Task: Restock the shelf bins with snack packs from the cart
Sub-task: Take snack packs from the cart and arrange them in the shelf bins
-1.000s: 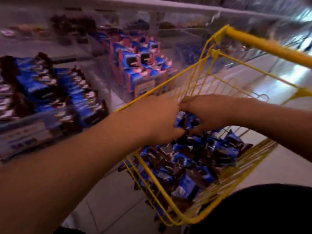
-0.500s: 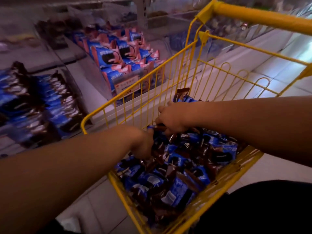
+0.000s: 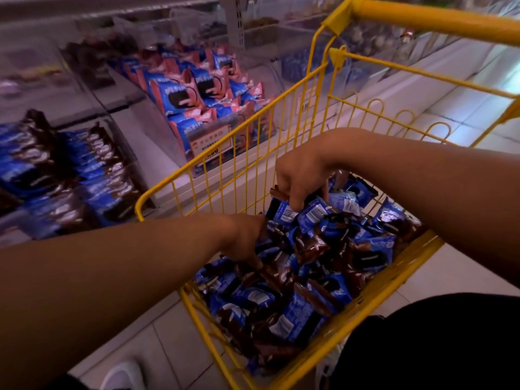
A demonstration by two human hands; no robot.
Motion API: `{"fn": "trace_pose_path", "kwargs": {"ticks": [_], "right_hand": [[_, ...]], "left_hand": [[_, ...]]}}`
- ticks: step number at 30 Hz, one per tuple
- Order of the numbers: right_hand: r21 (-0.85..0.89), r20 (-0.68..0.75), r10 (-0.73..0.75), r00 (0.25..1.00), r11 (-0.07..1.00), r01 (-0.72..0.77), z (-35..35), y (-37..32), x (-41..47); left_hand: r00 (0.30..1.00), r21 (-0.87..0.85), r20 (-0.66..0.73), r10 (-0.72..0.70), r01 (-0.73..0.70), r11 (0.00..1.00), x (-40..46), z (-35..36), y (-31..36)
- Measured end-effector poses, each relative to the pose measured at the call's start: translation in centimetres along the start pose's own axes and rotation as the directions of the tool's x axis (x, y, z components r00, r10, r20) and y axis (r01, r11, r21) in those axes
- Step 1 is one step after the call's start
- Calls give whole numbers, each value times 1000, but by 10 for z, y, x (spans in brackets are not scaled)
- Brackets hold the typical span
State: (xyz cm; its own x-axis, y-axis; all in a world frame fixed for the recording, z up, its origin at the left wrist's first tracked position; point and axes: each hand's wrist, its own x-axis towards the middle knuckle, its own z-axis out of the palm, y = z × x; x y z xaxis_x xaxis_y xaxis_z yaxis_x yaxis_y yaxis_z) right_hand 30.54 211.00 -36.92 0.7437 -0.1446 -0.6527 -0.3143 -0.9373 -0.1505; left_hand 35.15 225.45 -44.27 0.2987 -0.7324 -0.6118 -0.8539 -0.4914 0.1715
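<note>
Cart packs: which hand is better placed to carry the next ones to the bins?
Right hand: it already grips packs lifted above the pile. The left hand is still down among the loose packs, though nearer the bins.

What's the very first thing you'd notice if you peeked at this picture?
The bright yellow cart in the middle grabs the eye, heaped with shiny blue and brown snack packs. Both hands are down in the heap: the right hand pinches a few packs at the far side, and the left hand digs in nearer the middle. To the left, shelf bins hold more blue packs.
</note>
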Motion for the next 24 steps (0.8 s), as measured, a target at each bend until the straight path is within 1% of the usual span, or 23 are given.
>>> {"fn": "trace_pose_path", "kwargs": {"ticks": [2,4,6,8,10,12,14,16,17,18,20,21,22,23,24], "right_hand": [[0,-11,-15,1000,1000,15,-1,2,-1],[37,-45,-36,998,999,37,-6,6,-4],[103,-91,-66,994,992,75,-11,12,-8],[164,-141,-96,985,979,119,-12,16,-13],[216,-203,-113,973,964,157,-13,15,-19],[286,-297,-112,948,937,200,-16,14,-26],[404,-361,-83,929,883,237,-21,12,-37],[559,-374,-57,926,783,274,-27,7,-50],[646,-368,-54,928,703,297,-31,-1,-57],[731,-358,-55,932,605,316,-35,-10,-65],[852,-355,-54,933,391,347,-44,-37,-78],[881,-368,-59,928,297,368,-46,-52,-83],[894,-385,-62,921,221,389,-46,-69,-85],[901,-399,-65,915,158,404,-44,-88,-85],[908,-403,-63,913,100,408,-40,-106,-82]], "left_hand": [[1000,23,-12,0,0,1000,-1,-2,2],[1000,-17,4,-19,19,1000,-3,-8,2],[999,-181,24,-33,37,983,-4,-16,1],[999,-328,-6,-44,39,944,-13,-22,2],[996,-476,-47,-74,43,878,-24,-27,0],[987,-649,-106,-123,25,760,-40,-35,-3],[973,-735,-160,-168,-4,679,-62,-50,-8],[964,-804,-198,-180,-54,592,-93,-65,-17],[962,-844,-217,-166,-100,527,-112,-71,-24],[960,-885,-238,-150,-151,440,-132,-74,-32],[950,-945,-284,-128,-255,205,-169,-76,-49],[942,-949,-311,-126,-301,93,-184,-73,-56],[931,-940,-339,-131,-342,5,-196,-68,-62],[920,-926,-362,-147,-374,-60,-204,-62,-68],[910,-913,-377,-170,-396,-97,-209,-55,-74]]}}
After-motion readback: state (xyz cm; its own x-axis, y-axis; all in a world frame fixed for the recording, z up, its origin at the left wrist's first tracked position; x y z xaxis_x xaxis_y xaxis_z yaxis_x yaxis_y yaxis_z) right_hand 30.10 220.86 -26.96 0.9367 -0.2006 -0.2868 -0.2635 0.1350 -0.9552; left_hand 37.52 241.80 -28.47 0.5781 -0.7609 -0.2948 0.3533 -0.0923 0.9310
